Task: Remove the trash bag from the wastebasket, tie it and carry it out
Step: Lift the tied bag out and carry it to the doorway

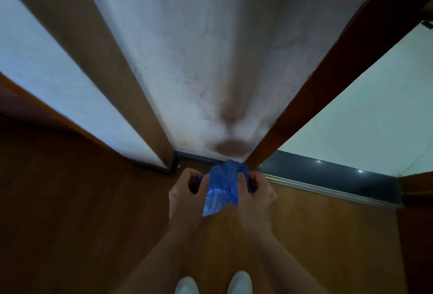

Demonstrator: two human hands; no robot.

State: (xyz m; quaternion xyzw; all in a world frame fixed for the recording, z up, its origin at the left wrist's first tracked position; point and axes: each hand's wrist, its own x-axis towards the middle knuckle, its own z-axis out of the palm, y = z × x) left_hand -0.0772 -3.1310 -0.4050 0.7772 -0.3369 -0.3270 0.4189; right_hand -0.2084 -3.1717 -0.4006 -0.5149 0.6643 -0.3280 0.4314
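Shoes (pixel 212 284): pale pair at the bottom edge, planted on the wooden floor (pixel 82 223); the person stands upright, looking down.
Left hand (pixel 186 190): fingers curled shut around the left side of the bag's gathered plastic.
Right hand (pixel 255 192): likewise closed, pinching the right side of the plastic.
Blue trash bag (pixel 222 186): bunched between the two hands, held in the air in front of the body; a loose flap hangs down toward the wrists. No wastebasket in view, so the bag seems already out.
Step in hand: probably tying the neck. I would keep the two gathered ends apart, cross one over the other, and pull evenly so the thin film cinches without tearing.
Knot: cannot tell whether one is formed yet; the plastic is too crumpled.
Doorway: dark threshold strip (pixel 328 174) and wooden door frame (pixel 316 83) just beyond the hands; pale floor (pixel 363 118) further out, the likely way to carry it.
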